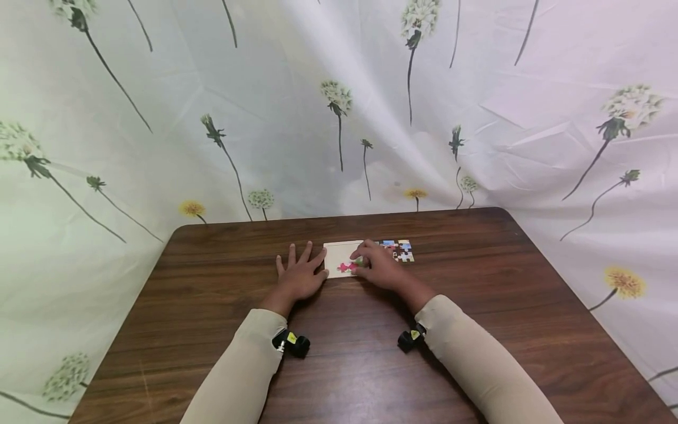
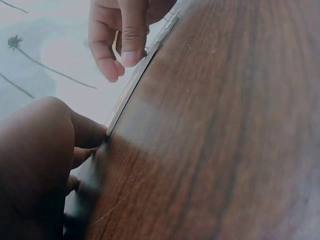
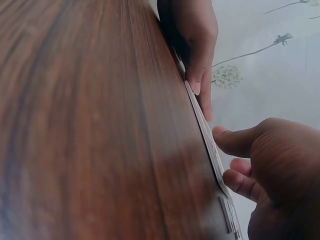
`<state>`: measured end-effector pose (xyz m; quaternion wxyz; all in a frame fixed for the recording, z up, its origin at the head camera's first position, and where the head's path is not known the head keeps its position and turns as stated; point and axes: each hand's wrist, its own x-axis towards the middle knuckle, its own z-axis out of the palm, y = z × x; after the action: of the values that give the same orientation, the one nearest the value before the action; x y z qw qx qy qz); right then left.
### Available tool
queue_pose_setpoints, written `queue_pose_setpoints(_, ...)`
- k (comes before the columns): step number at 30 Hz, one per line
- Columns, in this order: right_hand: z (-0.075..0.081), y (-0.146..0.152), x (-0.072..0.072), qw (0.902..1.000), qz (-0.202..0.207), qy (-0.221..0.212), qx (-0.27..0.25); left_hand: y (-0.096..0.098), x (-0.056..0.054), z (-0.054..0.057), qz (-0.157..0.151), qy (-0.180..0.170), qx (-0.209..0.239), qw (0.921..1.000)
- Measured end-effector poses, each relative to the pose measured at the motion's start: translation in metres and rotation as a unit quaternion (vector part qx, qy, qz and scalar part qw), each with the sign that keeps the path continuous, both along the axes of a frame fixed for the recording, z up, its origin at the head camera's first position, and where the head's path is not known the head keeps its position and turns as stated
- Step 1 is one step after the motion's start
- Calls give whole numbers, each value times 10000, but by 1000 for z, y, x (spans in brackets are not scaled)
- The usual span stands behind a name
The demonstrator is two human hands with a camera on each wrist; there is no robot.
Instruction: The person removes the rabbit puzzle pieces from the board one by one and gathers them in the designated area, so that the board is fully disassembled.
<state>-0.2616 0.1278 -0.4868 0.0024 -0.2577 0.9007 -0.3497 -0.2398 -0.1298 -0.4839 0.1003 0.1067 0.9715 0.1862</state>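
Observation:
In the head view, a pale puzzle tray (image 1: 335, 253) lies on the wooden table. Pink puzzle pieces (image 1: 346, 267) sit in its lower part, with a bit of green beside them. My left hand (image 1: 301, 278) rests with fingers spread at the tray's left edge, thumb and index fingertips touching that side. Over the tray's right part is my right hand (image 1: 382, 268), its fingers loosely bent and thumb apart from them, close over the pieces. In the right wrist view, nothing shows between the right thumb (image 3: 232, 140) and fingers. The hand hides the tray's right side.
More puzzle pieces (image 1: 405, 250), blue and white, lie right of the tray, partly behind the right hand. The dark brown table (image 1: 349, 365) extends around them. A dandelion-print cloth (image 1: 296, 147) hangs behind the table's back edge.

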Motion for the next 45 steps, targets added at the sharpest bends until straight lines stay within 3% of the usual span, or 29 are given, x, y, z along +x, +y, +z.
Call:
queue_pose_setpoints(22, -1, -6, -2, 9973, -35, -91, 726, -1, -1, -5, -60, 15, 59, 10000)
queue_pose_setpoints(45, 3, -11, -1, 9946, -155, -154, 1012, 1, -3, -5, -14, 56, 72, 10000)
